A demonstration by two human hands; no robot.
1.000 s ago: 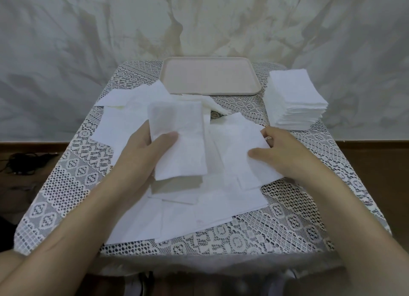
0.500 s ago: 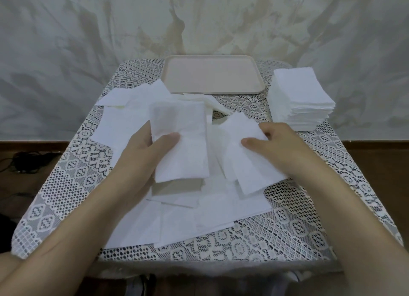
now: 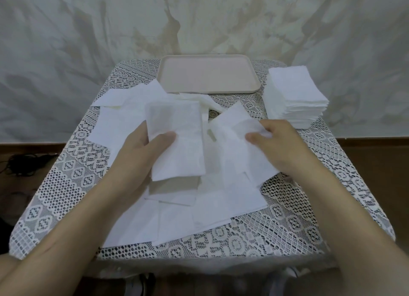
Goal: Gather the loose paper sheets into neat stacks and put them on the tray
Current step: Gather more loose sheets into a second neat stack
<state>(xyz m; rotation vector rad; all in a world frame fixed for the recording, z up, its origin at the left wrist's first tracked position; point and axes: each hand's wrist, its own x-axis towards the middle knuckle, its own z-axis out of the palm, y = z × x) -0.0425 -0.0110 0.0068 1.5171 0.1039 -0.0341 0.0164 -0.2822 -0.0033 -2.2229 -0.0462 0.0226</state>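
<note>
Right hand (image 3: 285, 149) pinches a loose sheet (image 3: 239, 129) that lies tilted just to its left, close beside the stack (image 3: 177, 145) gripped under the left hand (image 3: 137, 160) thumb, stack's long axis pointing away toward the tray (image 3: 208, 74) beyond both hands.

A pale, streak-stained wall (image 3: 66, 52) stood behind a small table (image 3: 287, 220) draped in white lace. Brown flooring (image 3: 376, 147) showed at both sides, with black cables (image 3: 24, 165) tangled at the left.
</note>
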